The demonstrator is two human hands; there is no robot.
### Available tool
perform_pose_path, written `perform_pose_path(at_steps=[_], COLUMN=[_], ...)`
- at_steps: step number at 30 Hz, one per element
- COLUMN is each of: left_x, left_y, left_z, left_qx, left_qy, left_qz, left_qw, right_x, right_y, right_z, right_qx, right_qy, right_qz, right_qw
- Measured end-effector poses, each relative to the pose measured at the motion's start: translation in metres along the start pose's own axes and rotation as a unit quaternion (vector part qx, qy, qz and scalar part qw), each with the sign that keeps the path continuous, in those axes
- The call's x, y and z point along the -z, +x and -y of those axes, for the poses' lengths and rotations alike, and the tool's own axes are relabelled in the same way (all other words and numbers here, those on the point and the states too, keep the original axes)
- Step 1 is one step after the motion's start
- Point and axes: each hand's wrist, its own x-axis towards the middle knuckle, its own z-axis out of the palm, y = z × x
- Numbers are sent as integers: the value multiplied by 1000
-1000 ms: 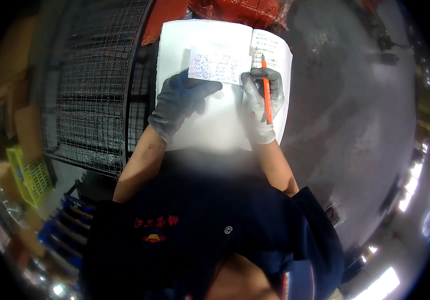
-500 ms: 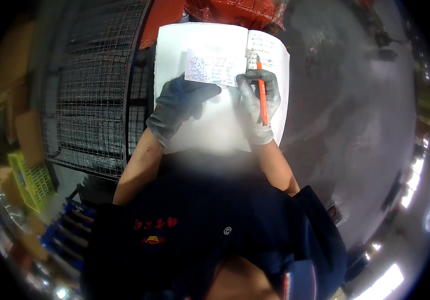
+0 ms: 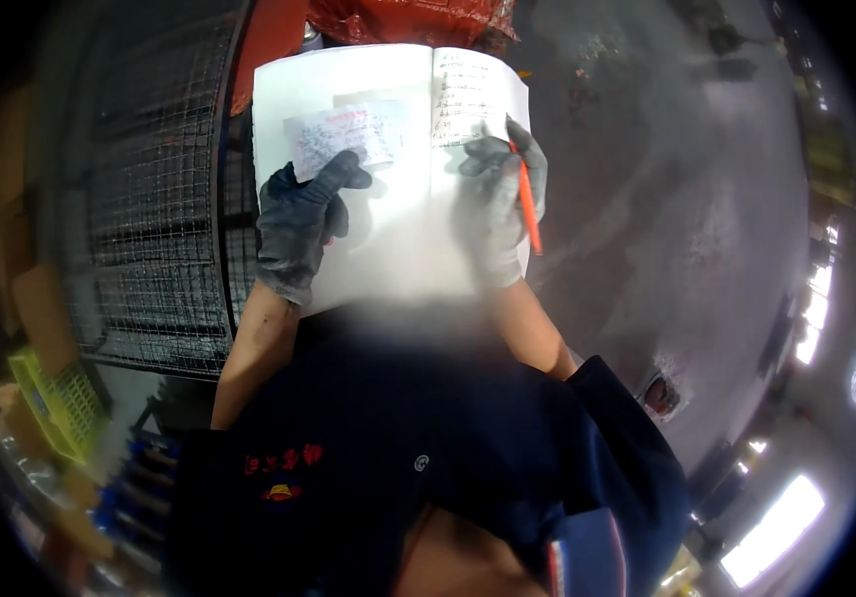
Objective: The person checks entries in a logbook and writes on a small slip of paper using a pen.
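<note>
An open notebook (image 3: 388,249) lies in front of me, with rows of handwriting at the top of its right page. My left hand (image 3: 308,214), in a grey work glove, pinches a small paper slip (image 3: 348,134) covered in writing, over the left page. The thumb is on top of the slip's lower edge. In my right hand (image 3: 507,194), also gloved, is an orange pen (image 3: 527,204), its upper end slanting down towards my wrist. That hand is over the right page, just below the handwriting. The pen's tip is hard to make out.
Left of the notebook stands a black wire-mesh rack (image 3: 149,189). A red plastic-wrapped bundle (image 3: 408,20) sits beyond the notebook's far edge. A yellow-green crate (image 3: 60,403) is at the lower left. Grey floor (image 3: 666,199) stretches off to the right.
The slip has moved left, away from the right page, and my left hand with it. My right hand has come off the slip's edge. The whole view has shifted somewhat.
</note>
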Motion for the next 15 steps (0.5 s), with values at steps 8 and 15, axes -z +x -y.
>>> perform_pose_path(at_steps=[8, 15], left_x=[0, 0], left_y=[4, 2], left_z=[5, 3], left_qx=[9, 2], left_qy=[-23, -20], left_qz=[-17, -19], left_qw=[1000, 1000], right_x=[24, 9], right_y=[-11, -4], right_z=[-4, -12], right_qx=[-84, 111], right_qy=[-19, -312], right_qz=[-62, 27], right_qw=[994, 943])
